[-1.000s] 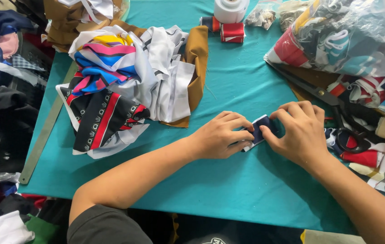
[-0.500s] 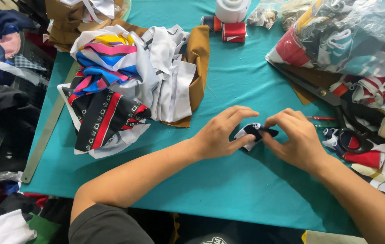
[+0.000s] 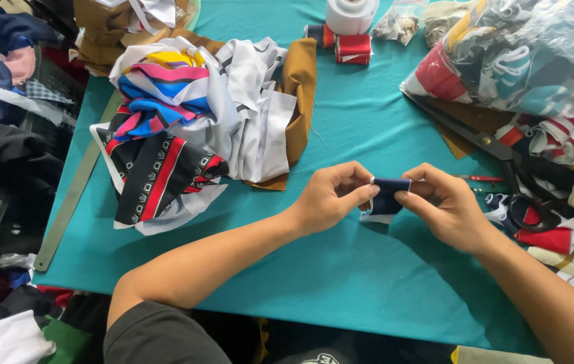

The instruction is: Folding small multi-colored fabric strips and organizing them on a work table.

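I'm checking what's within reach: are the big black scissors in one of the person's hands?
No. The scissors lie on the teal table beside the right hand, which shares a small dark blue fabric roll with the left hand.

two hands, one scissors, one tape roll.
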